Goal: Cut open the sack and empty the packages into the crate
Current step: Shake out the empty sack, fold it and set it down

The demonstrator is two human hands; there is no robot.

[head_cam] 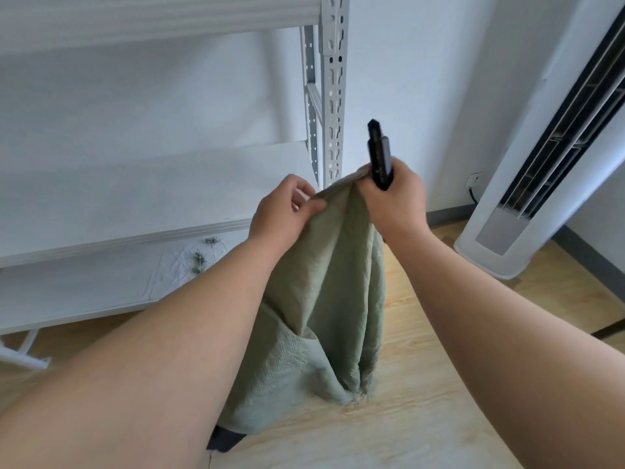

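- The green woven sack (324, 299) hangs off the floor, held up by its top edge in front of a white metal shelf unit (333, 96). Its frayed lower corner dangles just over the wooden floor (439, 384).
- Left hand (280, 211) pinches the bunched top of the sack between thumb and fingers.
- Right hand (392, 194) grips the other side of that same top edge and has a black utility knife (380, 154) clamped in the same fist, sticking upward. Can't tell whether the blade is out.
- The sack looks limp and flat, so I'd guess it's mostly or totally empty by now. No packages in sight, and I can't really make out a crate; something dark pokes out under the sack at the bottom, too hidden to call.
- What could go wrong: holding cloth and knife in one fist is sketchy. If the blade's exposed and the sack gets shaken or tugged, the knife could twist in the grip and nick the left hand, which is right beside it.
- Also, a pinch grip on slick woven fabric can slip, and then the whole sack drops.
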